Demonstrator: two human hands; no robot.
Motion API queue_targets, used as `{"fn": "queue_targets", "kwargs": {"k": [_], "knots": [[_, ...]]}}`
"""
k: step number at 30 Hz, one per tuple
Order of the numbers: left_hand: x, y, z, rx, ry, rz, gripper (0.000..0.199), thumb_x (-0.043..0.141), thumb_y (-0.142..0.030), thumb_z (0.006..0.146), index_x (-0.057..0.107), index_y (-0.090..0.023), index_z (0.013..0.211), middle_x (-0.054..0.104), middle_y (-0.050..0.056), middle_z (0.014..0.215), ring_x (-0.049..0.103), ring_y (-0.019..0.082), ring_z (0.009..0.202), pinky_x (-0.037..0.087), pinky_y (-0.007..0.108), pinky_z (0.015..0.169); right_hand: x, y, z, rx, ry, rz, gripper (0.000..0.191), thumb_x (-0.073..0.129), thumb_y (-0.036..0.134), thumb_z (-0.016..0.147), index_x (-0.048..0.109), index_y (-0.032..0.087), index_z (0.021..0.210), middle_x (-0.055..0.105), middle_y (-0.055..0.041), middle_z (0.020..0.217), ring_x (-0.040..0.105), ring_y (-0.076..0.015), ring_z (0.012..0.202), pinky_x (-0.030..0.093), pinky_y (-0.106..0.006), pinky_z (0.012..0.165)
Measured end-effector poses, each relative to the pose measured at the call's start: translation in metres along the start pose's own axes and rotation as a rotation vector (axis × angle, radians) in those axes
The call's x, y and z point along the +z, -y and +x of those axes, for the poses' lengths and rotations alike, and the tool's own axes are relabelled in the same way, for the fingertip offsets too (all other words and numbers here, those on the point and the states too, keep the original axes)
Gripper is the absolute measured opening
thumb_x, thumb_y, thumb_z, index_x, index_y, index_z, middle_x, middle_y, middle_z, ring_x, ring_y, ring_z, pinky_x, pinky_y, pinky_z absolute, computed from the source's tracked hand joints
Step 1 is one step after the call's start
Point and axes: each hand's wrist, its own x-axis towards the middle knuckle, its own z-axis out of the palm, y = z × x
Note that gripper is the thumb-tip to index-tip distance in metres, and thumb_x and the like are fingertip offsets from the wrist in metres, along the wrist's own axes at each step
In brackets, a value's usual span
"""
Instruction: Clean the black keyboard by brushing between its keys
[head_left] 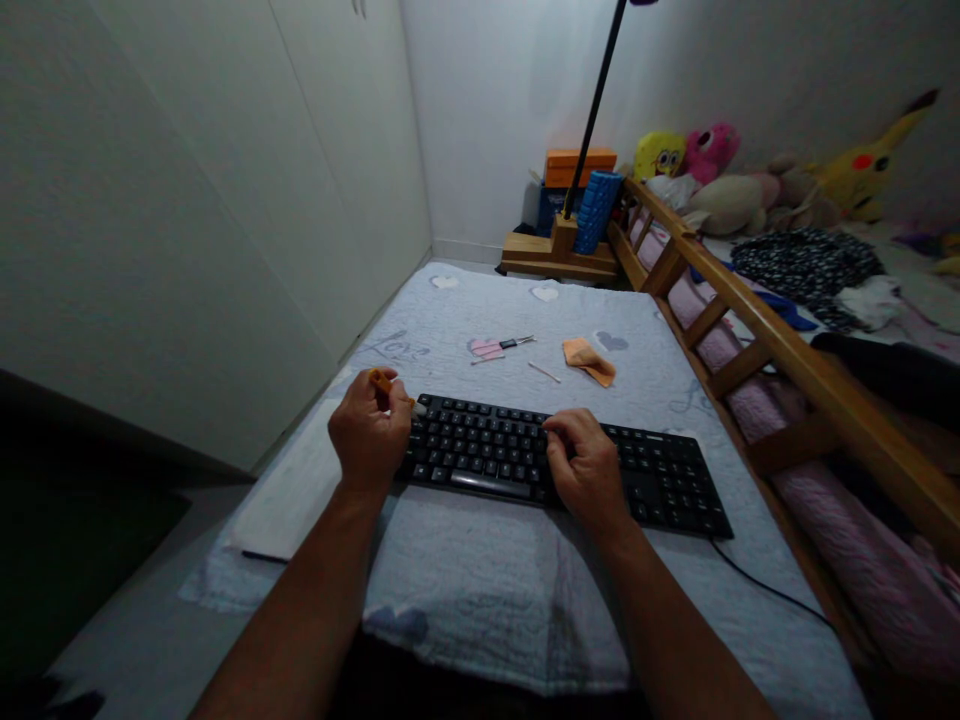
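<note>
A black keyboard (pixel 480 446) lies on a pale quilted cover, spanning the space between both hands. My left hand (pixel 370 425) is closed round a small brush (pixel 381 381) with an orange handle; its pale tip touches or nearly touches the keyboard's far left corner. Over the keyboard's right-middle part rests my right hand (pixel 587 462), fingers curled down at its far edge; the fingertips are mostly hidden. Beyond the keyboard lie a tool with a dark handle and metal prongs (pixel 516 342), a cotton swab (pixel 544 372), another swab (pixel 487 359) and an orange cloth (pixel 589 362).
A white folded sheet or pad (pixel 289 500) lies left of the keyboard. The keyboard's cable (pixel 772 580) runs off right. A wooden bed rail (pixel 780 345) borders the right side, with plush toys behind it. White cabinet doors (pixel 247 180) stand left; a lamp pole (pixel 598 100) rises at the back.
</note>
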Motion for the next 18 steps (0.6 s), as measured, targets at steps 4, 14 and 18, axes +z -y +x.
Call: {"fn": "queue_targets", "kwargs": {"k": [4,14,18], "knots": [[0.000,0.000,-0.002,-0.018,-0.018,-0.082,0.013,0.064,-0.032,0.086,0.066,-0.021,0.093,0.067,0.000,0.080,0.064,0.015,0.069,0.051,0.028,0.075,0.000,0.000,0.000,-0.006,-0.009,-0.001,0.022,0.050,0.005,0.085,0.062,0.024,0.089,0.063,-0.0035,0.088,0.062,-0.0201,0.083,0.050,-0.033,0.075],[0.010,-0.030,-0.013,-0.416,0.446,-0.723,0.032,0.078,-0.043,0.074,0.060,-0.020,0.087,0.067,-0.002,0.074,0.071,0.017,0.067,0.056,0.029,0.066,-0.001,0.001,0.001,-0.001,-0.022,-0.031,0.020,0.051,0.006,0.086,0.062,0.023,0.089,0.062,-0.0038,0.087,0.061,-0.0201,0.082,0.048,-0.033,0.075],[0.013,-0.029,-0.014,-0.386,0.507,-0.692,0.033,0.076,-0.046,0.075,0.061,-0.019,0.086,0.067,-0.002,0.072,0.070,0.017,0.065,0.054,0.029,0.065,-0.001,-0.002,0.002,0.014,-0.040,-0.041,0.018,0.051,0.009,0.087,0.062,0.022,0.087,0.062,-0.0032,0.085,0.061,-0.0202,0.081,0.048,-0.033,0.074]]}}
